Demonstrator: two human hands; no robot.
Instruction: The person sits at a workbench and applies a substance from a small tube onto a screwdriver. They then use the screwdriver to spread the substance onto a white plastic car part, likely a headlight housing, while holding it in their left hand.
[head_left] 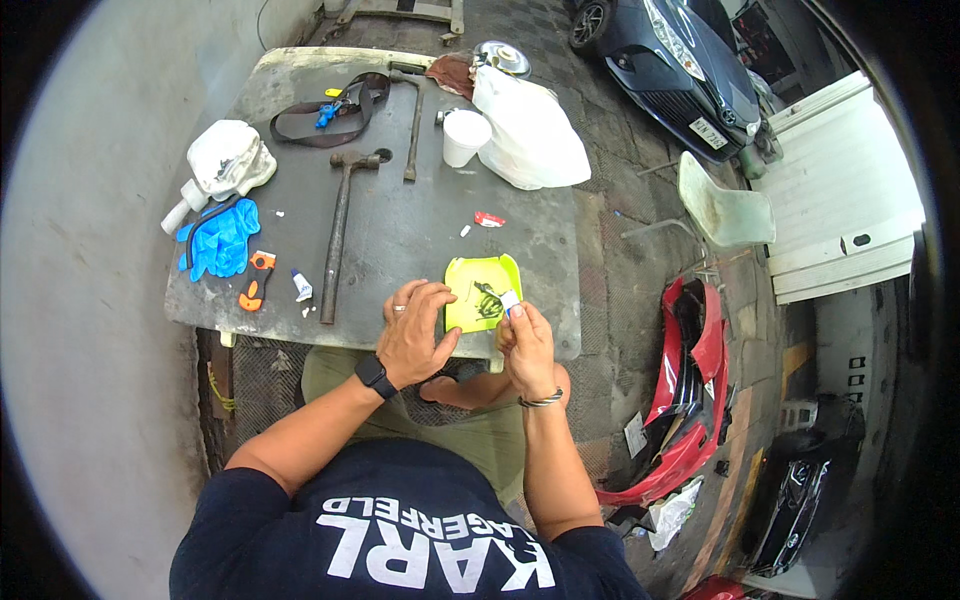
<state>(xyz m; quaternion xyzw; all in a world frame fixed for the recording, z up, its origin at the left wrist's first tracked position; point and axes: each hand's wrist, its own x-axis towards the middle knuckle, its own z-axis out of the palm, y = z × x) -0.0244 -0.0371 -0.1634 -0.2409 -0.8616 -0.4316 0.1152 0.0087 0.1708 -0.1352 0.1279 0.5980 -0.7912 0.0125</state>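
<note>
A lime-green plastic piece [478, 290] with a dark smear on it lies at the near edge of the grey table [400, 220]. My left hand [415, 332], with a ring and a black wristwatch, rests fingers spread on the table, touching the green piece's left side. My right hand [527, 345], wearing a metal bracelet, pinches a small white tube [510, 301] over the green piece's right edge.
On the table lie a long hammer [338, 235], a second hammer [412, 130], blue gloves [220, 240], an orange cutter [256, 280], a white cup [464, 136], a white bag [530, 135], a strap [330, 115]. A red bumper [690, 390], a chair [722, 210] and a dark car [680, 60] are at the right.
</note>
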